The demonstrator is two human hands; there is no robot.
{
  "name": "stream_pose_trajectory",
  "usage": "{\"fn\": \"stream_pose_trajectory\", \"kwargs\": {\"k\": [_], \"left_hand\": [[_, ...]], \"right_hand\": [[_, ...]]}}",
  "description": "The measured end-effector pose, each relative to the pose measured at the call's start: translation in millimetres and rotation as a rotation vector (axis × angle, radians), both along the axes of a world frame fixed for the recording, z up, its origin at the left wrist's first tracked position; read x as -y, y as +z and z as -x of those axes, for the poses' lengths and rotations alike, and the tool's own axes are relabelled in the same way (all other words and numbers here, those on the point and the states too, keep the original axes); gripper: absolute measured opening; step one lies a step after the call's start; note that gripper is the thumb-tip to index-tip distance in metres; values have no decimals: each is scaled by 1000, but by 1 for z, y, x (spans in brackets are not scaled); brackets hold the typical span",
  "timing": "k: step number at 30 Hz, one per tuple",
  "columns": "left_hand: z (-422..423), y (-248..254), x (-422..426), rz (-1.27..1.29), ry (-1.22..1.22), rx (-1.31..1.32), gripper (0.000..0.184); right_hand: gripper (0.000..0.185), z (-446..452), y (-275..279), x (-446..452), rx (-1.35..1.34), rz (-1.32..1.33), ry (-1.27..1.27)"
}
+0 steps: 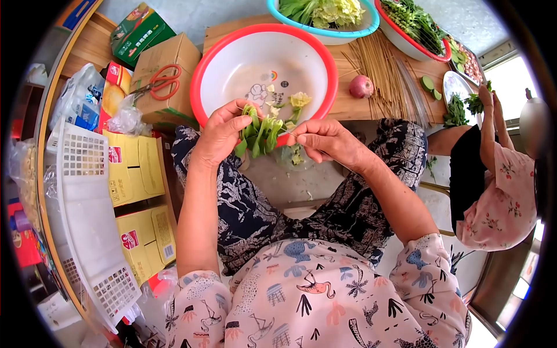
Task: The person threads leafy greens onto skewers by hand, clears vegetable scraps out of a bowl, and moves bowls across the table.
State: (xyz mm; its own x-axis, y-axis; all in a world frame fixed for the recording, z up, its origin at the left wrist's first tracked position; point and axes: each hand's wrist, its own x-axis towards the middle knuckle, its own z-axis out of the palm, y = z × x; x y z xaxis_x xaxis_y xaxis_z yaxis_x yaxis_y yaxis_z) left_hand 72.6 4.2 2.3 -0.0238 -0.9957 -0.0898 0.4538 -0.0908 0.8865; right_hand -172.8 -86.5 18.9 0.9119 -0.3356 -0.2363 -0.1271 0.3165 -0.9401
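My left hand is closed on a bunch of green leaves at the near rim of a red-rimmed white basin. The leaves look threaded along a thin skewer, though most of it is hidden among them. To the right, the fingers of my right hand pinch the skewer's other end. Inside the basin lie a few pale yellow-green leaf pieces. Below its near rim, between my knees, a clear plastic bag or container shows partly, with bits of leaf.
Bamboo skewers and a red onion lie right of the basin. Behind stand a blue-rimmed basin of lettuce and a red-rimmed basin of greens. Red-handled scissors rest on a cardboard box. Another person holds greens at right.
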Motion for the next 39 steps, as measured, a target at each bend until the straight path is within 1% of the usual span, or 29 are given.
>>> {"fn": "stream_pose_trajectory", "kwargs": {"k": [3, 9, 11, 15, 18, 20, 24, 26, 30, 32, 35, 39], "left_hand": [[-1, -3, -1, -13, -13, -4, 22], [1, -3, 0, 4, 29, -14, 25], [7, 8, 0, -32, -28, 84, 30], [7, 4, 1, -93, -97, 166, 31], [1, -6, 1, -119, -107, 186, 26], [0, -9, 2, -61, -88, 181, 21], [2, -7, 2, -15, -37, 138, 22], [8, 5, 2, -54, -83, 147, 23], [6, -1, 3, -128, -128, 226, 22], [3, -10, 4, -83, -118, 252, 20], [5, -8, 3, -55, -66, 228, 17], [2, -10, 1, -63, -25, 212, 18]], "right_hand": [[21, 0, 1, 0, 1, -5, 13], [21, 0, 1, 1, -17, 6, 18], [21, 0, 1, 1, -34, 14, 19], [21, -2, -1, -2, -29, 3, 21], [21, -3, -1, -1, -18, 2, 23], [21, -3, -2, -1, -12, -4, 27], [21, -3, -1, -1, -19, -5, 25], [21, -3, 0, -1, -34, -5, 24], [21, -5, -3, -2, -30, 7, 37], [21, -6, -3, -1, -29, 8, 36], [21, -5, -3, -2, -34, -2, 35], [21, -6, -4, -1, -13, -7, 34]]}}
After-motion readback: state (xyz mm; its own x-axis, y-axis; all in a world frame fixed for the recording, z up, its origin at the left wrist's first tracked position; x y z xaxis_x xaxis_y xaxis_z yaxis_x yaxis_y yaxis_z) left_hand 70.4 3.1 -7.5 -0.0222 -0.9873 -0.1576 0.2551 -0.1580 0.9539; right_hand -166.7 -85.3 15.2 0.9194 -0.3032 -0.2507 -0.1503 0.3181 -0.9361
